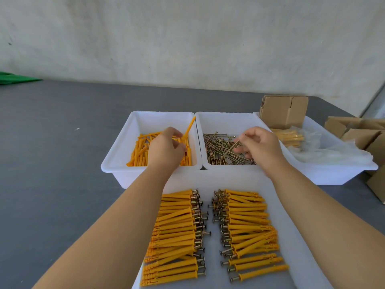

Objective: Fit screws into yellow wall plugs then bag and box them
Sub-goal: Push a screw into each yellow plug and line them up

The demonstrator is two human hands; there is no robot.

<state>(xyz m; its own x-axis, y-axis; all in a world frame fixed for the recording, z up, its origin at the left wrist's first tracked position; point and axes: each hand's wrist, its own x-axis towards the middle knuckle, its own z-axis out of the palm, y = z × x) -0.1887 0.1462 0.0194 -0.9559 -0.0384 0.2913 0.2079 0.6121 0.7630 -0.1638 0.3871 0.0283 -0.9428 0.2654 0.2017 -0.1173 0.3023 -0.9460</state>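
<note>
Reaching into the left bin [116,155], the left hand [165,148] pinches one yellow plug [189,127] between thumb and fingertips, its grip narrow around the lower end while the rest of the plug slants up and right over the bin's rim. Loose plugs [139,152] lie heaped in that bin beneath the hand. Just beside it, touching along the rims, stands the middle bin [229,119] with a tangle of brass-coloured screws [216,149]. The right hand [261,146] hovers over these, thumb and forefinger pinching one screw [230,150] near its upper end, so that it hangs tilted down and left with its tip among the pile; the other fingers are loosely curled. A third bin [333,174] to the right holds clear plastic bags [333,152], one packed with yellow plugs [289,136], and a brown carton [283,111] stands at its far end. More cartons [358,132] sit on the grey counter [52,142] at the right edge. Nearest the camera, a white tray [291,205] carries two rows of finished plugs with screw heads showing: the left row [177,232] points its heads right, the right row [248,228] points its heads left, with a narrow bare strip between. Something green [12,78] lies at the counter's far left, against a pale wall [187,38].
</note>
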